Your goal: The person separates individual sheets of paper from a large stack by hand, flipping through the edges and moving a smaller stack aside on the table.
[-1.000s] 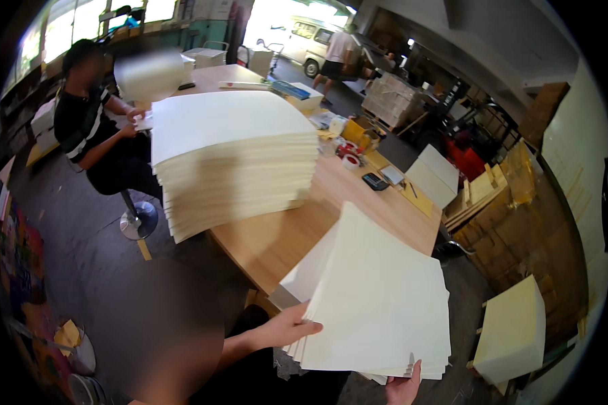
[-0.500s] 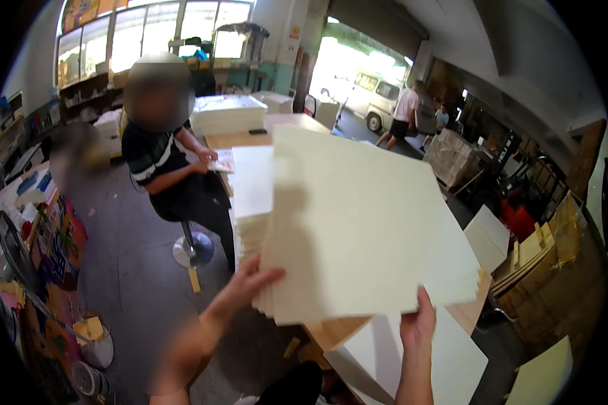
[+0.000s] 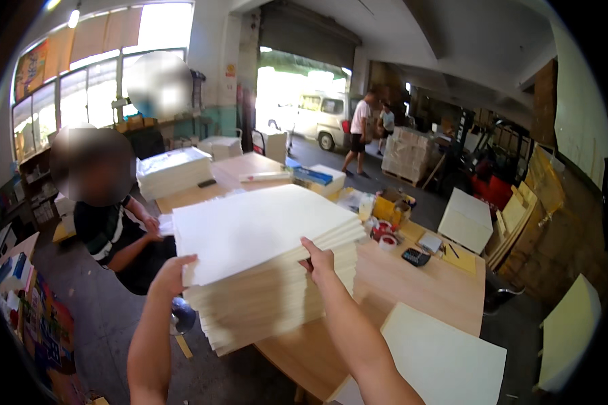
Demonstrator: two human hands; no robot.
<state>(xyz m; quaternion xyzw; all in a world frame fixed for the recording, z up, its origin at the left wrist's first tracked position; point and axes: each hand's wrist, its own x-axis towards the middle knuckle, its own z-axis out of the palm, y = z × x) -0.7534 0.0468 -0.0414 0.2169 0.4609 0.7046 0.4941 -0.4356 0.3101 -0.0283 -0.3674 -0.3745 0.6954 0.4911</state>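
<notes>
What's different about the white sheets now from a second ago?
The sheets moved left and away from you, from over the low stack to the top of the tall stack. The left hand and right hand haven't let go. The calculator stayed on the table.

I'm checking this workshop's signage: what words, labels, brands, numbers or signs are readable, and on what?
I won't copy wording, only say where it stands.
Forklift mast: pale lettering, left uncopied.
Pillar sign: small, orange-red; too small to read.
Orange banner by the windows: dark markings, too blurred to read.
Calculator: markings too small to read.
White sheets held by the left hand and right hand: no print visible.
</notes>
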